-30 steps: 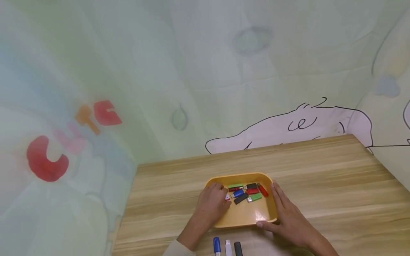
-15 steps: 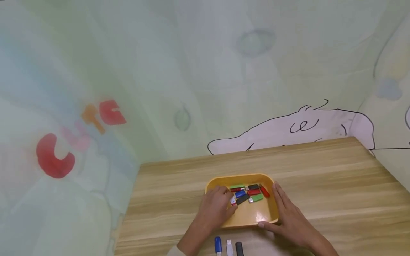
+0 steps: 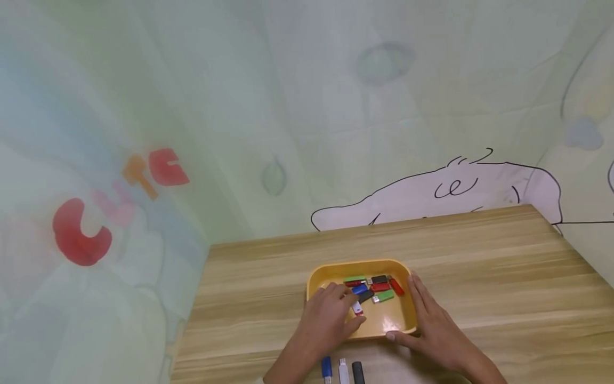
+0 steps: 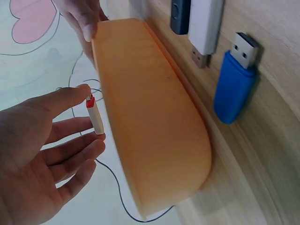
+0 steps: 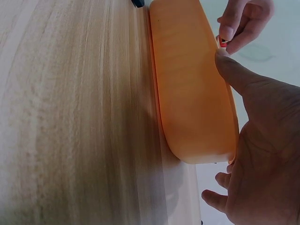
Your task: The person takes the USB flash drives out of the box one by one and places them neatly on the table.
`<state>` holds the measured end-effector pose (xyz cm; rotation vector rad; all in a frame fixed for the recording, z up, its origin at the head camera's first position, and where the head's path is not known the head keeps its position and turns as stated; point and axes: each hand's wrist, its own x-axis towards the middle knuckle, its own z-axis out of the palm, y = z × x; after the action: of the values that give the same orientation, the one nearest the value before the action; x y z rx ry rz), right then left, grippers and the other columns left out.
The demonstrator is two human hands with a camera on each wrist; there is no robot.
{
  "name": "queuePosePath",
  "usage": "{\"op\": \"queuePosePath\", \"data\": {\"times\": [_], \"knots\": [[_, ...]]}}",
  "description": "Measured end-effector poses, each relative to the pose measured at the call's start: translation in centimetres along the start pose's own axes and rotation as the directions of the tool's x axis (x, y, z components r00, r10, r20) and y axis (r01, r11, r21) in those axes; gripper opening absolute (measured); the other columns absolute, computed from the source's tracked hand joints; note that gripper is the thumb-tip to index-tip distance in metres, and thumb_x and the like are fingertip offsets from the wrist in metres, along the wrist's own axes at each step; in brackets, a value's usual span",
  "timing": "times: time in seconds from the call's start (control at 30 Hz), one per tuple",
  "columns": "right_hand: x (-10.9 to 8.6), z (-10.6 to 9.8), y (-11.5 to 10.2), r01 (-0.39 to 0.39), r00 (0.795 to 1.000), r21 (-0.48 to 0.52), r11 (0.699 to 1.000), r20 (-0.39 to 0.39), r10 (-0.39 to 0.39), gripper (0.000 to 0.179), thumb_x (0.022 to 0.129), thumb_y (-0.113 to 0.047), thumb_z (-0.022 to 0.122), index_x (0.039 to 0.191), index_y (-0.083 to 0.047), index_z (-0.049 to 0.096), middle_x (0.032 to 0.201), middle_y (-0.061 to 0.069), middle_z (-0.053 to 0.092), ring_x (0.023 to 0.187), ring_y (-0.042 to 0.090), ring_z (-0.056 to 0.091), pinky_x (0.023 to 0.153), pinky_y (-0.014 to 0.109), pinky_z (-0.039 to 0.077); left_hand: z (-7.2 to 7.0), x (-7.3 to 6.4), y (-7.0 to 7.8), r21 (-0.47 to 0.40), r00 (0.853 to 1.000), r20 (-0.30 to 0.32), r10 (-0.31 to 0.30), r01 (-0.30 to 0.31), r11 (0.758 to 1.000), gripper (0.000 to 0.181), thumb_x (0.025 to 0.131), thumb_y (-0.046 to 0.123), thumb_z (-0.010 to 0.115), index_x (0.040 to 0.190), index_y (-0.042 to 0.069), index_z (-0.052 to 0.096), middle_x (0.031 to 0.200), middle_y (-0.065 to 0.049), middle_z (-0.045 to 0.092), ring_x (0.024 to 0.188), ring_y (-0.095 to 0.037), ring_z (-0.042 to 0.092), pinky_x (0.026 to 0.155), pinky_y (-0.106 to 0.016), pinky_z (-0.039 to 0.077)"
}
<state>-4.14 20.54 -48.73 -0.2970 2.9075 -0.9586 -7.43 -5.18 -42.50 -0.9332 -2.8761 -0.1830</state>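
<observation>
Wood-grain tabletop [image 3: 479, 256], far edge before a pale printed backdrop [image 3: 316, 112]; at the backdrop's left, a red crescent [image 3: 69, 234], a pink mark [image 3: 115, 208], an orange shape [image 3: 139, 173] and another red shape [image 3: 165, 168]; just above the tabletop's far edge, a white figure [image 3: 412, 197] outlined in black; far right, a blue-grey patch [image 3: 584, 134].

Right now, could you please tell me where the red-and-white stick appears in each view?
Head: the stick, below and right of centre.
Left wrist: the stick, left of centre, in the left hand.
Right wrist: the stick, upper right, mainly its red end.
Shared landmark: the tray.
</observation>
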Motion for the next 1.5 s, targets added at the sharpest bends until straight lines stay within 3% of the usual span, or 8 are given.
{"op": "queuePosePath", "data": {"times": [0.23, 0.47, 0.93, 1.33, 1.5], "knots": [[0.1, -0.1, 0.1, -0.013, 1.0, 0.006, 1.0, 0.009, 0.013, 0.132, 0.083, -0.078, 0.072, 0.17, -0.005, 0.005, 0.177, 0.023, 0.01, 0.158, 0.053, 0.024, 0.117, 0.073, 0.033, -0.6, -0.2, 0.7, 0.007, 0.999, -0.017, 0.034, -0.034, 0.999, 0.037, 0.093, 0.049, 0.08, 0.112, 0.017, 0.081, 0.114, 0.004, 0.076, 0.103, -0.013, 0.068, 0.091, -0.031, 0.058], [0.1, -0.1, 0.0, -0.014, 1.0, 0.011, 1.0, 0.019, 0.013, 0.133, 0.083, -0.078, 0.072, 0.17, -0.003, 0.005, 0.177, 0.023, 0.008, 0.158, 0.053, 0.022, 0.116, 0.074, 0.033, -1.1, -0.3, 1.2, -0.032, 0.999, 0.026, 0.03, -0.029, 0.999, 0.037, 0.095, 0.047, 0.079, 0.116, 0.017, 0.08, 0.119, 0.004, 0.074, 0.108, -0.012, 0.066, 0.094, -0.032, 0.057], [-0.1, 0.0, -0.1, 0.019, 1.0, -0.011, 1.0, 0.003, -0.019, 0.131, 0.085, -0.078, 0.07, 0.169, -0.001, 0.007, 0.177, 0.025, 0.009, 0.157, 0.054, 0.023, 0.116, 0.073, 0.034, -1.3, -1.3, 1.5, -0.107, 0.997, 0.057, 0.046, -0.04, 0.993, 0.041, 0.095, 0.049, 0.078, 0.122, 0.018, 0.079, 0.123, 0.005, 0.073, 0.109, -0.01, 0.065, 0.09, -0.025, 0.054], [0.0, -0.2, -0.1, 0.002, 1.0, 0.006, 1.0, 0.009, -0.002, 0.132, 0.083, -0.074, 0.075, 0.17, -0.002, 0.006, 0.177, 0.024, 0.009, 0.157, 0.053, 0.025, 0.116, 0.072, 0.035, -1.2, -2.4, 1.8, -0.133, 0.993, -0.01, 0.121, -0.121, 0.984, 0.04, 0.095, 0.046, 0.079, 0.122, 0.017, 0.077, 0.119, 0.007, 0.074, 0.104, -0.006, 0.064, 0.084, -0.019, 0.051], [0.0, -0.1, 0.0, -0.014, 1.0, 0.013, 1.0, 0.016, 0.014, 0.132, 0.083, -0.075, 0.075, 0.17, -0.004, 0.005, 0.177, 0.024, 0.009, 0.156, 0.054, 0.026, 0.116, 0.073, 0.034, -1.1, -2.8, 2.1, -0.133, 0.991, -0.005, 0.13, -0.13, 0.983, 0.042, 0.094, 0.048, 0.08, 0.122, 0.018, 0.076, 0.117, 0.009, 0.074, 0.103, -0.005, 0.063, 0.083, -0.018, 0.05]]}}
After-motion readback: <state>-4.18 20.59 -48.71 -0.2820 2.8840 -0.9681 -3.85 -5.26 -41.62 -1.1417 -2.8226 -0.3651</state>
